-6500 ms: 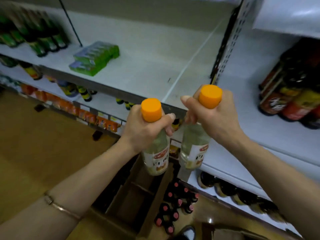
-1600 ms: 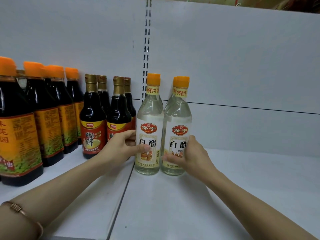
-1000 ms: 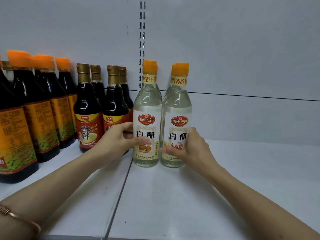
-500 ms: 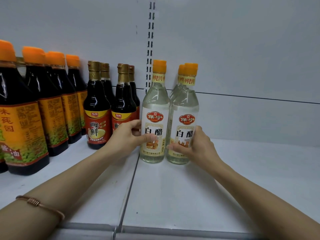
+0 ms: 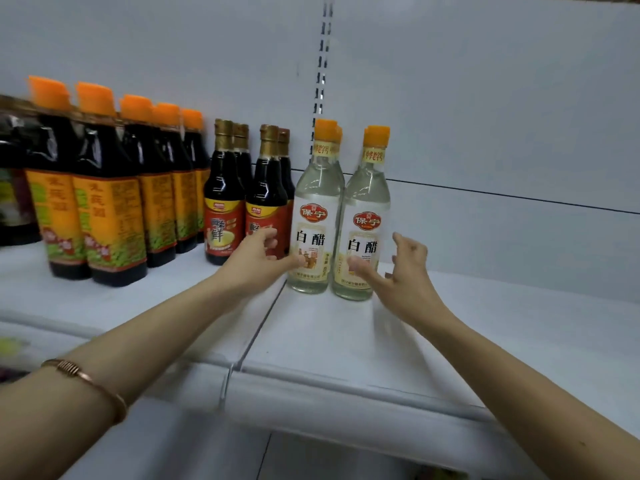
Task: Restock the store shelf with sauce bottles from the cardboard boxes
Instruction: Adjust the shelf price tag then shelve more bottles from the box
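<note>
Two clear vinegar bottles — left one [image 5: 313,233] and right one [image 5: 363,237] — upright on the white shelf [image 5: 346,341], side by side and touching or nearly so, set well back from the front edge and just right of the seam between the two shelf boards, below the slotted upright [image 5: 322,64] in the back panel. Orange caps, white labels with red emblems facing forward; further orange caps just visible behind each, so more of the same behind. Left hand [image 5: 256,261] at the lower left side of the left bottle, fingers loosely bent, thumb tip at or on the label, no firm grasp visible. Right hand [image 5: 398,268] beside the lower right of the right bottle, fingers spread and relaxed, thumb toward the label, palm apart from the glass — holding nothing. Bracelet [image 5: 86,379] on the left wrist. Left of the clear pair, toward the back of the shelf, dark sauce bottles with gold caps and red labels [image 5: 221,209], two rows of them. Farther toward the left edge, taller dark bottles with orange caps and orange-yellow labels [image 5: 107,202], somewhat blurred. Front lip of the shelf running across the lower part of the view.
</note>
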`<state>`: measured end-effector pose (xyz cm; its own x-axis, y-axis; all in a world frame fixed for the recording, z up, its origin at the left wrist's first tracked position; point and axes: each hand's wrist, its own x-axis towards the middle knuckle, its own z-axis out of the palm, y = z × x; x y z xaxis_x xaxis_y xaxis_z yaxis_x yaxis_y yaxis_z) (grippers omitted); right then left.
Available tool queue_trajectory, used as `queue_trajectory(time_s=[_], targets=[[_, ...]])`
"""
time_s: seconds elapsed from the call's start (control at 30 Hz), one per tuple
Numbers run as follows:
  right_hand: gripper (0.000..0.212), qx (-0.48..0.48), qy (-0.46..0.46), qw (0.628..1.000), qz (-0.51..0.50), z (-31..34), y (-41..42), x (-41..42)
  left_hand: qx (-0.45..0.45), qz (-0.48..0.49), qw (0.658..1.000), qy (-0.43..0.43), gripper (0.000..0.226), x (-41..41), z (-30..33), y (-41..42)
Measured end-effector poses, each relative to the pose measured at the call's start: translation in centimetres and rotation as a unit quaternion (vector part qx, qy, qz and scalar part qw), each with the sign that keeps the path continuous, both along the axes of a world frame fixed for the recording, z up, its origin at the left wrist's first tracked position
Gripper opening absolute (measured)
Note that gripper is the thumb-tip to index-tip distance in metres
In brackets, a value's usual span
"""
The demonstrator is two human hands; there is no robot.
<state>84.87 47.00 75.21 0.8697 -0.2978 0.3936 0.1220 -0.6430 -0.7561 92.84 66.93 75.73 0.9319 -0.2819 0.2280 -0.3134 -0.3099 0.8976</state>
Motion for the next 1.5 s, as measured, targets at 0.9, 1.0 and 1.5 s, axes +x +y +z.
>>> queue_trajectory(time_s=[0.9,1.0,1.5], targets=[[0.032,-0.059,0.110,0.808,0.575,-7.0,35.9,-12.7,0.086,0.402,0.912,-0.009,0.011,-34.6,-9.2,31.8],[0.030,-0.068,0.104,0.796,0.592,-7.8,43.4,-13.2,0.116,0.423,0.899,0.000,0.011,-37.1,-9.6,38.8],[0.028,-0.064,0.184,0.814,0.548,-15.8,68.3,-7.2,0.178,0.351,0.918,0.039,0.019,-29.5,-16.2,67.0]])
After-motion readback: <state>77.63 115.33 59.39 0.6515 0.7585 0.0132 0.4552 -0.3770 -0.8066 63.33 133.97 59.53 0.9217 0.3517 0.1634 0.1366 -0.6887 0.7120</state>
